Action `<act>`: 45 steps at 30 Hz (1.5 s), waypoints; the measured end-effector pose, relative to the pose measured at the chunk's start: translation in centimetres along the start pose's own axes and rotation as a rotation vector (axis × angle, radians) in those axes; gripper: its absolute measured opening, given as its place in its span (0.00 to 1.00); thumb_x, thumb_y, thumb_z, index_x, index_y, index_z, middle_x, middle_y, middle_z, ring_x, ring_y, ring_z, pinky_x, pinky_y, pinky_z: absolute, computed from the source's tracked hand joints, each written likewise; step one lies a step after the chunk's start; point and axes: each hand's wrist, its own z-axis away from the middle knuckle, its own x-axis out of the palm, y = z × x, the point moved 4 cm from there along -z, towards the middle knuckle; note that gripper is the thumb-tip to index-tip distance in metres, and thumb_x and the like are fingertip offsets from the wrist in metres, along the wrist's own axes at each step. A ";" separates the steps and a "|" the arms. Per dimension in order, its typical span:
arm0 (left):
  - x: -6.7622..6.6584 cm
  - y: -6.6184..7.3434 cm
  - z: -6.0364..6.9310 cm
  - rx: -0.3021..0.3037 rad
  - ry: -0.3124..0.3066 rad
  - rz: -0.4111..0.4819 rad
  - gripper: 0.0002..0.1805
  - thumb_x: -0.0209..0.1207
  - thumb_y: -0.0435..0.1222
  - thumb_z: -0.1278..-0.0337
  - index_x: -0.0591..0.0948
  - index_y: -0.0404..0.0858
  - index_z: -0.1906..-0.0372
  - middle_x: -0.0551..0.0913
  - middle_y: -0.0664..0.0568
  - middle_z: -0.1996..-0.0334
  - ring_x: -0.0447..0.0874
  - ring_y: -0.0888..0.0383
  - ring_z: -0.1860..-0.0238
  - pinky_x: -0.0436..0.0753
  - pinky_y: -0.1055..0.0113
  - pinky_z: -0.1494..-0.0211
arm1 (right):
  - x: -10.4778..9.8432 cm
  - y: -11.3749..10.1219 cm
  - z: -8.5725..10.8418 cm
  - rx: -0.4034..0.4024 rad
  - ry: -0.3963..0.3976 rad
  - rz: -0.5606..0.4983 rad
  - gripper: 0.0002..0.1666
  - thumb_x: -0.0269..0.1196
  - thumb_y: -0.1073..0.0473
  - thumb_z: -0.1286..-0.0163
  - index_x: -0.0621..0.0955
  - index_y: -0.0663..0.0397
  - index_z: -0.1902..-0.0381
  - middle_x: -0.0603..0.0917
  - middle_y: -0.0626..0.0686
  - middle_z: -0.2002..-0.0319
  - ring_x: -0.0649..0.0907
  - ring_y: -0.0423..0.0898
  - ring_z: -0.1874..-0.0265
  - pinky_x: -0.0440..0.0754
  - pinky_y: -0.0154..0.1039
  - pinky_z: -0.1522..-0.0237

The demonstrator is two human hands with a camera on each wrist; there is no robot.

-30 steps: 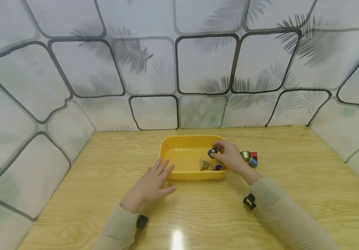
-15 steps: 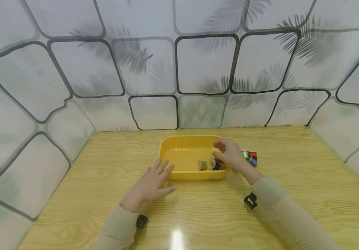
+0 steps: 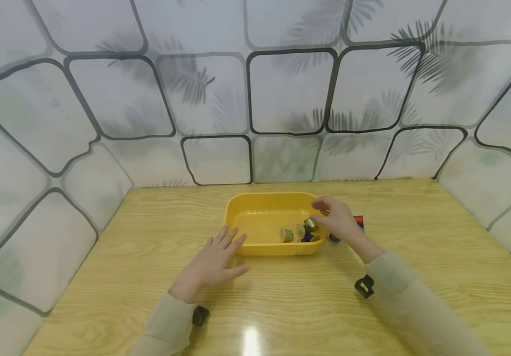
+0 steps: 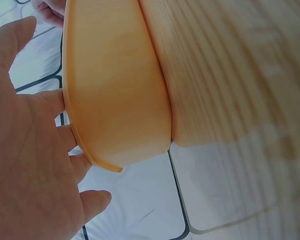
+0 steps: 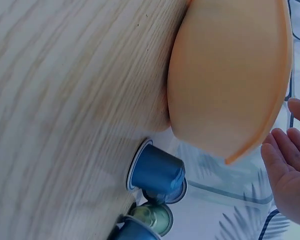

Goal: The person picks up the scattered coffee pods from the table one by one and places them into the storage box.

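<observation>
A yellow tray (image 3: pixel 255 249) stands on the wooden table. Straight fingers of my left hand (image 3: pixel 210 264) rest on its near left rim; the left wrist view shows this hand (image 4: pixel 35 150) at the tray wall (image 4: pixel 117 85). My right hand (image 3: pixel 337 220) hovers over the right rim, fingers slightly bent, thumb apart, nothing seen between them. Inside the tray below it lie coffee capsules: a green one (image 3: pixel 311 224), a pale green one (image 3: pixel 287 235), one with a pale lid (image 3: pixel 301 231) and a dark blue one (image 3: pixel 308 238).
Right of the tray, a red capsule (image 3: pixel 359 219) and a dark capsule (image 3: pixel 334 239) lie on the table (image 3: pixel 415 247). The right wrist view shows a blue capsule (image 5: pixel 157 170) and a green capsule (image 5: pixel 155 217) beside the tray. A patterned wall (image 3: pixel 291 94) stands behind.
My right hand has let go of a dark capsule in the tray and shifted slightly right. Another green capsule now shows in the tray below it. My left hand has stayed put.
</observation>
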 end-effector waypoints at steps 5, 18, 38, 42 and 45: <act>0.0 0.0 0.0 0.003 0.004 -0.002 0.40 0.45 0.59 0.44 0.52 0.42 0.32 0.45 0.45 0.32 0.30 0.50 0.33 0.46 0.44 0.38 | -0.8 0.4 0.3 0.021 0.007 0.018 0.21 0.61 0.64 0.42 0.73 0.69 0.52 0.76 0.64 0.54 0.75 0.57 0.53 0.72 0.45 0.51; -0.1 0.0 0.1 0.010 0.007 0.000 0.40 0.45 0.58 0.44 0.53 0.41 0.32 0.46 0.45 0.32 0.31 0.48 0.33 0.48 0.44 0.39 | -2.2 1.5 0.9 0.038 0.030 0.064 0.20 0.61 0.63 0.41 0.73 0.68 0.53 0.77 0.65 0.55 0.76 0.58 0.55 0.74 0.46 0.53; -0.1 0.1 0.0 0.000 0.010 0.011 0.40 0.48 0.57 0.44 0.53 0.41 0.32 0.46 0.45 0.32 0.32 0.48 0.33 0.46 0.44 0.38 | -4.9 2.8 2.8 0.075 0.048 0.063 0.22 0.61 0.60 0.41 0.72 0.68 0.51 0.75 0.66 0.53 0.75 0.60 0.54 0.74 0.46 0.54; -0.1 0.0 0.0 -0.001 0.009 0.006 0.40 0.47 0.57 0.44 0.53 0.41 0.32 0.46 0.45 0.32 0.32 0.48 0.33 0.46 0.44 0.38 | -5.4 3.2 3.2 0.086 0.050 0.079 0.23 0.61 0.60 0.40 0.72 0.68 0.50 0.75 0.66 0.53 0.75 0.60 0.54 0.74 0.46 0.55; 0.0 0.0 -0.1 0.005 0.010 0.002 0.40 0.47 0.57 0.44 0.53 0.41 0.32 0.45 0.45 0.32 0.32 0.48 0.33 0.46 0.44 0.38 | -5.6 3.4 3.3 0.086 0.055 0.083 0.23 0.61 0.59 0.40 0.72 0.69 0.51 0.75 0.67 0.53 0.76 0.61 0.54 0.74 0.46 0.55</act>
